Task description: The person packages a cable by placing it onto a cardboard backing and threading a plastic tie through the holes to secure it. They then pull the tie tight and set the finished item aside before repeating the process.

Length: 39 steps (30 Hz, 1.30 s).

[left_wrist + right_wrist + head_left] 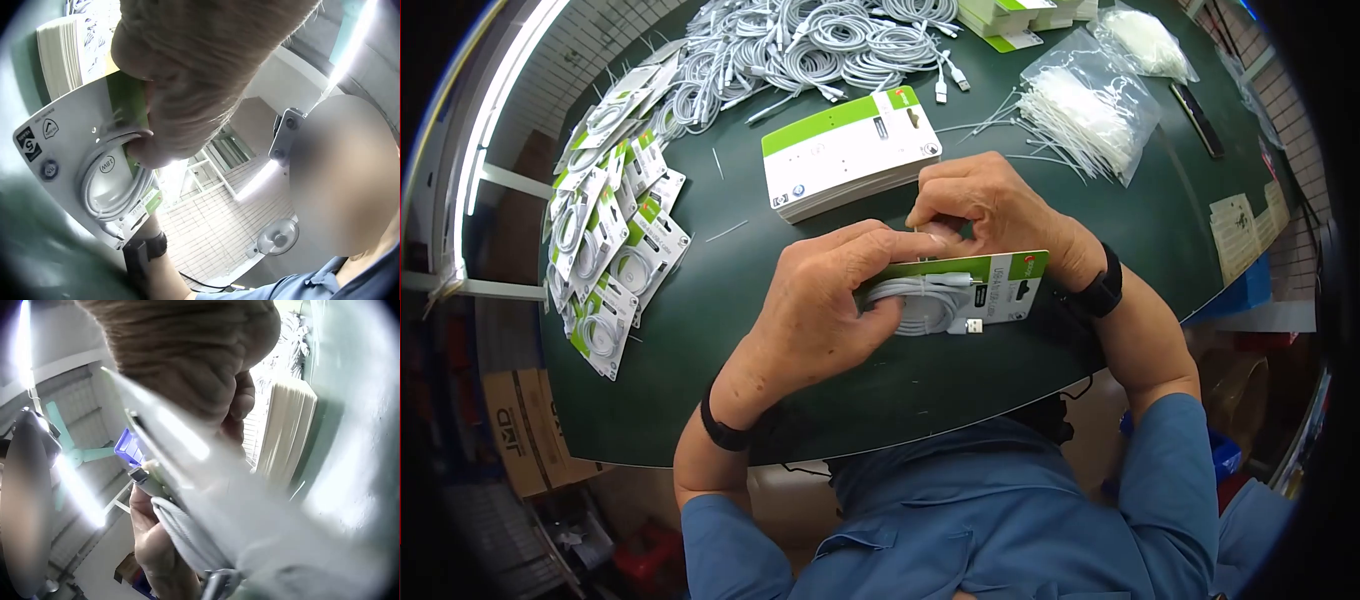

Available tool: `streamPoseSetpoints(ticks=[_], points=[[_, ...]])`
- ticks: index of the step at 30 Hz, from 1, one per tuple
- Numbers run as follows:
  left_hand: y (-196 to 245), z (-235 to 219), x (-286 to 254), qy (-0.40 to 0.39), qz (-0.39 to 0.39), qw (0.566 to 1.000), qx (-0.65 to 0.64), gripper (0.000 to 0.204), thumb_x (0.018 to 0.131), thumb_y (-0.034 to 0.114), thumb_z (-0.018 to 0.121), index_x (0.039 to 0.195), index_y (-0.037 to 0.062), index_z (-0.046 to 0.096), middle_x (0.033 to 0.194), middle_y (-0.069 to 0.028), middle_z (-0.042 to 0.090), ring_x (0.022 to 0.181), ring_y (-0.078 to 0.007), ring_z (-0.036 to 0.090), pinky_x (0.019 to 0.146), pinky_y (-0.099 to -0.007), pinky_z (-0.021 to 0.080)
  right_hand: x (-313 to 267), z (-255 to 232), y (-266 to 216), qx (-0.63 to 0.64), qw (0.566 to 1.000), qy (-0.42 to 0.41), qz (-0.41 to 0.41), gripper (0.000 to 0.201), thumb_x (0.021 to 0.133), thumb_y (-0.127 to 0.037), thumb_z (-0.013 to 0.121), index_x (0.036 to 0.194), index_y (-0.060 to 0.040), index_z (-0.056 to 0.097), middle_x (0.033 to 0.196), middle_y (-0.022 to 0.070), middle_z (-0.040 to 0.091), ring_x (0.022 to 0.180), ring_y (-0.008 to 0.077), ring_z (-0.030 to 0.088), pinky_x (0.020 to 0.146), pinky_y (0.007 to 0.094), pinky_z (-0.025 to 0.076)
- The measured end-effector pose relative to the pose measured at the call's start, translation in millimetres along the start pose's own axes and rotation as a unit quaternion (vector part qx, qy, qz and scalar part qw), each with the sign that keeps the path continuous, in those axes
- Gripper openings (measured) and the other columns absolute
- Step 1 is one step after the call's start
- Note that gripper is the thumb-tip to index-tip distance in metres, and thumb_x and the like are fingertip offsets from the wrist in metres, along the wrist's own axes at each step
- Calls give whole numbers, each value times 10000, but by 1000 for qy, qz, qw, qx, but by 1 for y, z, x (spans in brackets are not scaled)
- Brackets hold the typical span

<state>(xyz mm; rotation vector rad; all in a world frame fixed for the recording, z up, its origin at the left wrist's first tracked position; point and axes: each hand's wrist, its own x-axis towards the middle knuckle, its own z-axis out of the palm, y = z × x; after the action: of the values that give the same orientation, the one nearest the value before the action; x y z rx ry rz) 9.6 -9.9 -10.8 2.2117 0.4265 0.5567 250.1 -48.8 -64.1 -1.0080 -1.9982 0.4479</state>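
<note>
A green-and-white retail card (pixel 1012 290) carries a coiled white USB cable (pixel 925 305) tied to its front. My left hand (pixel 825 290) grips the card's left end, its thumb across the coil and its fingers behind. The right hand (pixel 990 205) has its fingers curled at the card's upper edge, close to the left fingertips, and pinches a thin pale cable tie, mostly hidden by the fingers. In the left wrist view the card (pixel 62 144) shows its printed white face and the coil. The right wrist view has the card (pixel 206 469) edge-on and blurred.
Behind the hands stands a stack of cards (pixel 850 150). Loose coiled cables (pixel 800 45) are heaped at the back, with finished carded cables (pixel 615 240) piled at left. A plastic bag of white cable ties (pixel 1085 115) lies at back right, near a dark phone-like object (pixel 1197 120).
</note>
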Motion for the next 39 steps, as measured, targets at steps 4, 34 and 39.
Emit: streamPoseSetpoints(ticks=[4,34,39], points=[[-9,7,-2,-9,55,996,69,398,776,-39,781,1162,57,764,957,-104,725,814,-300,728,705,-366,578,-2,6,0,3,1000,14,16,125,769,23,758,838,-27,666,720,71,602,598,215,599,560,327,470],[-12,19,2,48,51,988,139,320,735,-80,824,1022,40,751,823,-85,630,727,-248,678,645,-355,530,-6,8,18,-80,990,-104,56,115,810,-56,757,773,-65,649,716,63,618,641,251,635,580,348,493],[-8,11,2,96,-4,995,42,354,791,-65,812,1116,62,756,927,-79,671,817,-234,720,714,-354,565,-4,-5,20,80,985,-30,149,29,877,-52,749,890,-41,725,805,49,711,709,137,661,632,302,520]])
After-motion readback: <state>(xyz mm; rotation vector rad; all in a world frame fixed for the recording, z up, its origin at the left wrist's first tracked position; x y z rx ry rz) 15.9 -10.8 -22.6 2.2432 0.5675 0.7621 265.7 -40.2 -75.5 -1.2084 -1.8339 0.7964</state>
